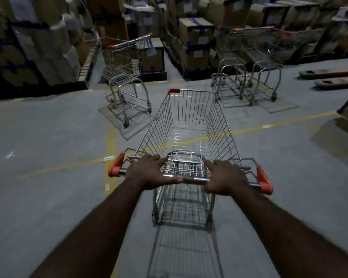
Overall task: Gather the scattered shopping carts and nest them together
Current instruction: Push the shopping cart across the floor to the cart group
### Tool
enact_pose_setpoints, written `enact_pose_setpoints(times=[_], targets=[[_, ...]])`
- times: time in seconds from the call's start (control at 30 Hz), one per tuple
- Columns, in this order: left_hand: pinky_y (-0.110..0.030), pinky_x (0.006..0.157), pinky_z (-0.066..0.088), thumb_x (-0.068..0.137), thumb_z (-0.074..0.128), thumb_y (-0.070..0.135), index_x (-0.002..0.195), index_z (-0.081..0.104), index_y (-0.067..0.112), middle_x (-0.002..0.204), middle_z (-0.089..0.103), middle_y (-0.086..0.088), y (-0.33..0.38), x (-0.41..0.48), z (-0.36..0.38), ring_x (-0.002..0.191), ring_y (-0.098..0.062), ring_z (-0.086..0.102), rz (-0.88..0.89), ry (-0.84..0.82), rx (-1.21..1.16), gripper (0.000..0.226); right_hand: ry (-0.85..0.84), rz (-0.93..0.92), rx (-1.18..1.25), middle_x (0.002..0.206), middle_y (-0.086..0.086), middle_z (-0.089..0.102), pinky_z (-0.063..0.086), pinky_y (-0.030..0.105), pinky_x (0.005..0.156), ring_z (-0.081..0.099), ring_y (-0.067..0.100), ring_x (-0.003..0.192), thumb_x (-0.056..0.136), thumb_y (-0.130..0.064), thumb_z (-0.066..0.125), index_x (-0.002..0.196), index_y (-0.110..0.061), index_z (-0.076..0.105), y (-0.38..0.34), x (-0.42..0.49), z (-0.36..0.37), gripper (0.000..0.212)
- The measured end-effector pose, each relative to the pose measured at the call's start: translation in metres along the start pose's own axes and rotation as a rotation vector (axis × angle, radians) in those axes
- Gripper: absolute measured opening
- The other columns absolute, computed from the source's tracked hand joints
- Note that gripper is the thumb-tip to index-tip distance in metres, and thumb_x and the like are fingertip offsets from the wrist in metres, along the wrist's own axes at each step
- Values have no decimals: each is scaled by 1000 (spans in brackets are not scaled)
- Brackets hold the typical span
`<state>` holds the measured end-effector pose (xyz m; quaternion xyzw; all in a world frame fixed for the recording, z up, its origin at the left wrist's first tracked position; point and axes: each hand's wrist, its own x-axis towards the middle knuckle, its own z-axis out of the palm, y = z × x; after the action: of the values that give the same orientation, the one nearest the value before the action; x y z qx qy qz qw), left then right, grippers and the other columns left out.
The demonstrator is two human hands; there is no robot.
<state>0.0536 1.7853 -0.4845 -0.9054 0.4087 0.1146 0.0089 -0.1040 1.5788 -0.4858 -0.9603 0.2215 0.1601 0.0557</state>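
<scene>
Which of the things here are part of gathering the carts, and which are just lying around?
Job: pushed cart under left hand and right hand; cart ahead left; two carts ahead right.
Lying about: stacked cartons; pallet jack forks.

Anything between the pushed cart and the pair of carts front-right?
Nothing visible. Bare floor lies between the pushed cart and the pair. The lone cart stands off to the left, out of that line.
</scene>
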Motion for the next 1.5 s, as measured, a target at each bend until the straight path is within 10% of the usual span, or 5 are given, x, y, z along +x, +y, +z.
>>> enact_pose_setpoints(times=[1.5], targets=[[-50, 106, 39, 60, 17, 106, 157, 25, 37, 157, 40, 1, -257, 846, -218, 143, -26, 33, 45, -19, 48, 120, 19, 37, 23, 150, 4, 44, 40, 43, 108, 42, 29, 135, 69, -54, 64, 157, -31, 24, 76, 843, -317, 99]])
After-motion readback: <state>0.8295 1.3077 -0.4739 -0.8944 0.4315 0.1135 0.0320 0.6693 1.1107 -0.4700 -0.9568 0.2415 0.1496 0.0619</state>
